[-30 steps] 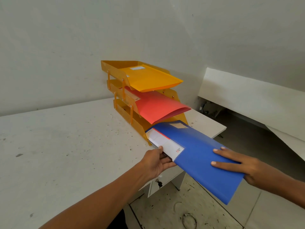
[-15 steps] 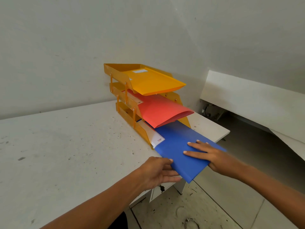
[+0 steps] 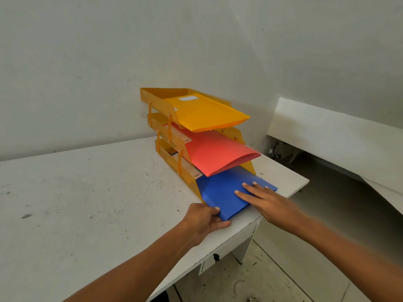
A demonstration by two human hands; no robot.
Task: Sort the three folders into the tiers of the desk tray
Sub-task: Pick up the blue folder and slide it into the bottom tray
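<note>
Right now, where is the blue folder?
In the head view, the blue folder sits in the bottom tier of the orange desk tray, under the red folder, its near end sticking out between the left hand and right hand.

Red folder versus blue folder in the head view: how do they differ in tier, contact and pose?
The red folder sits in the middle tier of the desk tray; the blue folder is in the bottom tier. No hand touches the red folder, while the left hand grips the blue folder's near corner and the right hand presses flat on it. The red folder's front edge gapes open; the blue lies flatter. Both overhang the tray's front.
</note>
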